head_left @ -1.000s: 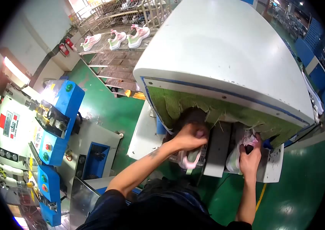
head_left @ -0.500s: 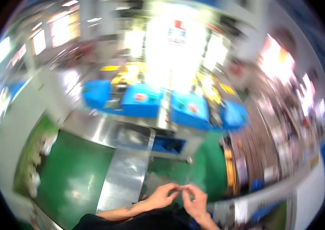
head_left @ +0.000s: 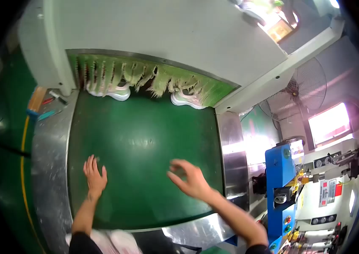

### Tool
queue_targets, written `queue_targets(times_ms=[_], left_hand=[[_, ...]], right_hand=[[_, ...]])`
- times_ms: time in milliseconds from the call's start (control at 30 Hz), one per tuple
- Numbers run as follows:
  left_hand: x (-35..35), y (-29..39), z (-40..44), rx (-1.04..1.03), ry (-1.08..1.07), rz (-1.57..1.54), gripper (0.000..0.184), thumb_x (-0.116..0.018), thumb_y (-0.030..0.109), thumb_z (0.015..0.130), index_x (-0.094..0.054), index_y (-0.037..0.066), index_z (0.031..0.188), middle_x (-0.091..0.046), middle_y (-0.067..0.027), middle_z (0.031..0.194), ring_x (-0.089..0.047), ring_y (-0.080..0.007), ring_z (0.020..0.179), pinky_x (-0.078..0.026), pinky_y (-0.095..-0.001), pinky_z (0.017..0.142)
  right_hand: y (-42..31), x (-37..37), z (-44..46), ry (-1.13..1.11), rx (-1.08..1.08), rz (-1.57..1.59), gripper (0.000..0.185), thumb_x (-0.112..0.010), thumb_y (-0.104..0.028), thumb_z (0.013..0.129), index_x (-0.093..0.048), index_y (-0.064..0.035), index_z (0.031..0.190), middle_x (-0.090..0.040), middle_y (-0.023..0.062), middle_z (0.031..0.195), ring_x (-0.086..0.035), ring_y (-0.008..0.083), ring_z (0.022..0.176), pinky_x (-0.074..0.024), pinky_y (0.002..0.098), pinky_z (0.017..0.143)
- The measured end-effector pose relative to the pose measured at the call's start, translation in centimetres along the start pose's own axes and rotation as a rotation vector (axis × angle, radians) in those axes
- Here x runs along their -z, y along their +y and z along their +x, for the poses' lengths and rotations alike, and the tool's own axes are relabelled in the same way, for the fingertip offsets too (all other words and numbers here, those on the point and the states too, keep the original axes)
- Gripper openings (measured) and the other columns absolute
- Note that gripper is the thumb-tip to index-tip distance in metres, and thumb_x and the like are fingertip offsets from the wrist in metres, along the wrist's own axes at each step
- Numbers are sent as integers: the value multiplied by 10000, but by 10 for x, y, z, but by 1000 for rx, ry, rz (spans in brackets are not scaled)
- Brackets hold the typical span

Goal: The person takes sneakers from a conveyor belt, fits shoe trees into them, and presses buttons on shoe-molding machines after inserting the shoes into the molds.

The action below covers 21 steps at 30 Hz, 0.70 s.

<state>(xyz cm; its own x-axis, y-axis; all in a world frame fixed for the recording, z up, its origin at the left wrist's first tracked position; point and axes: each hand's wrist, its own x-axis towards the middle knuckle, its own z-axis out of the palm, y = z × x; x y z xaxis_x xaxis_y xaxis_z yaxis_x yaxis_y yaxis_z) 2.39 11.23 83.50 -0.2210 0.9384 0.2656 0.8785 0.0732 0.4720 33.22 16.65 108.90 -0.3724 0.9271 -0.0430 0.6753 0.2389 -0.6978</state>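
My left hand [head_left: 95,180] is over the left part of a green conveyor belt [head_left: 141,131], its fingers stretched out and holding nothing. I cannot tell if it touches the belt. Right of it, my right hand [head_left: 190,181] hovers above the belt with bent fingers and the thumb apart, nothing between them. At the belt's far end a pale sneaker [head_left: 119,92] with a white sole sits partly under a frayed green curtain [head_left: 162,80]. Another pinkish sneaker [head_left: 186,100] sits to its right, its end hidden by the strips.
Grey machine housing [head_left: 167,29] rises behind the curtain. Metal edges [head_left: 52,169] flank the belt; a brush-like tool [head_left: 59,97] and a teal-handled tool [head_left: 47,115] lie at the left. A blue machine [head_left: 279,190] and a fan [head_left: 294,91] stand right. Pale, partly hidden objects [head_left: 122,242] are near my body.
My view has swung left from the blue machines to the belt and curtain. My hands were together, fingertips meeting; now they are apart over the belt with fingers spread.
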Motion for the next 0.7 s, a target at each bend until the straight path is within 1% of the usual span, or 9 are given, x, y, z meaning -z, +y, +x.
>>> queue_targets(times_ms=[33, 100, 167, 233, 267, 333, 467, 567, 700], left_hand=[[0, 0, -25, 60, 2, 25, 450, -587, 149, 821, -472, -6, 1227, -416, -195, 1360, -377, -367, 1279, -264, -519, 1076], [32, 4, -50, 194, -21, -19, 434, -588, 140, 811, -491, -3, 1209, -440, -184, 1343, -402, -358, 1261, -278, -516, 1064], [67, -21, -29, 125, 21, -40, 404, -590, 123, 790, -527, 1, 1171, -489, -163, 1308, -453, -339, 1225, -307, -512, 1041], [52, -39, -33, 97, 30, -102, 409, -596, 110, 780, -527, -9, 1165, -524, -166, 1271, -479, -337, 1207, -321, -503, 1036], [64, -36, -28, 93, 33, -118, 404, -596, 107, 780, -530, -12, 1161, -528, -169, 1268, -483, -339, 1203, -324, -504, 1035], [82, -31, -20, 47, 7, -157, 400, -596, 103, 780, -534, -15, 1157, -532, -171, 1264, -487, -341, 1198, -327, -506, 1033], [99, -43, -30, 80, 69, -129, 361, -566, 63, 807, -540, -25, 1156, -531, -183, 1272, -495, -352, 1185, -326, -502, 1046], [70, -27, -11, -42, 198, -20, 366, -571, 52, 805, -533, -10, 1164, -529, -164, 1290, -474, -323, 1228, -320, -485, 1060], [46, -38, -63, 32, 176, -48, 411, -598, 95, 796, -516, -16, 1183, -518, -173, 1294, -457, -330, 1245, -332, -460, 1062]], right_hand=[[0, -6, 52, -155, 150, -126, 444, -686, -236, 825, -521, 16, 1151, -607, 205, 998, -603, 350, 928, -491, 399, 835], [2, -48, 150, -316, 434, -278, 522, -719, -259, 779, -505, 28, 1160, -575, 225, 1051, -562, 373, 993, -466, 428, 869], [-6, -95, 274, 38, 778, -605, 588, -761, -318, 731, -524, 23, 1147, -549, 254, 1152, -541, 404, 1066, -466, 459, 875], [-62, -115, 368, -282, 338, -606, 661, -750, -442, 720, -560, 27, 1146, -641, 224, 987, -616, 393, 909, -486, 422, 794], [-42, -141, 402, -227, 394, -536, 687, -758, -497, 699, -593, 6, 1137, -663, 207, 933, -632, 378, 863, -492, 406, 763], [-61, -151, 379, -82, 425, -433, 678, -743, -579, 673, -656, 0, 1015, -681, 172, 897, -646, 351, 813, -500, 395, 724], [-72, -162, 303, -83, 298, -759, 608, -717, -613, 677, -619, -13, 681, -642, 167, 698, -618, 326, 635, -489, 392, 584], [-3, -133, 149, 28, 352, -510, 628, -691, -581, 724, -595, 28, 844, -616, 200, 863, -599, 323, 784, -470, 378, 703], [20, -112, -118, -134, -236, -141, 686, -657, -538, 788, -562, 83, 1061, -581, 245, 1083, -574, 319, 984, -446, 360, 862]])
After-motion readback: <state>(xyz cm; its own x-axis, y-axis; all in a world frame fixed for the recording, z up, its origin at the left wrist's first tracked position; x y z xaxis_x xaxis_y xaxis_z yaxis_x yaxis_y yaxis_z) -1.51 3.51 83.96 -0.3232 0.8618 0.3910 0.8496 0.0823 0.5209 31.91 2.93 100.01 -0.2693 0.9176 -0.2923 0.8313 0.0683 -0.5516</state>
